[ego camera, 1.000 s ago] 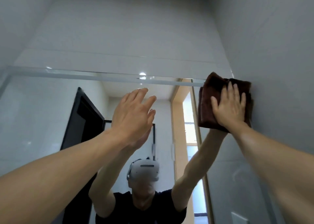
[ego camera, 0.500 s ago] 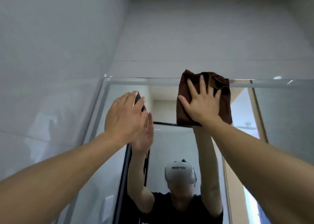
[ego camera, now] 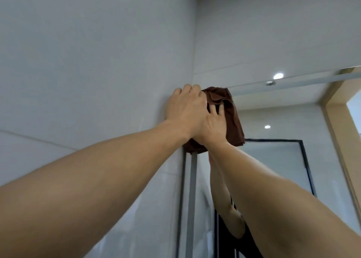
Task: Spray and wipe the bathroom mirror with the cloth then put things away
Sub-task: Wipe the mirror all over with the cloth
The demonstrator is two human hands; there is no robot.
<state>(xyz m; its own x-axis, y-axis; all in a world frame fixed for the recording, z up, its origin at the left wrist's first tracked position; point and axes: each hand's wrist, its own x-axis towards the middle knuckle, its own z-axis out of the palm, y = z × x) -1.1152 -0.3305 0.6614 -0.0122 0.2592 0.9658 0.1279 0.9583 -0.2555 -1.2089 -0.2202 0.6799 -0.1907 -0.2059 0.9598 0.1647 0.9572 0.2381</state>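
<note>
Both forearms reach up from the bottom of the view. Right hand presses flat on the brown cloth, fingers spread, not curled round it. Left hand overlaps the right, fingers straight, tips against the grey wall tile at the corner. Cloth sits on the mirror at its top-left corner. Mirror reflects an arm, a black door frame and ceiling lights

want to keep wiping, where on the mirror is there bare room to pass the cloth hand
Free: the glass right of the brown cloth, below the mirror's top edge. Crowded: the top left corner, where the left hand overlaps the right hand against the side wall.
</note>
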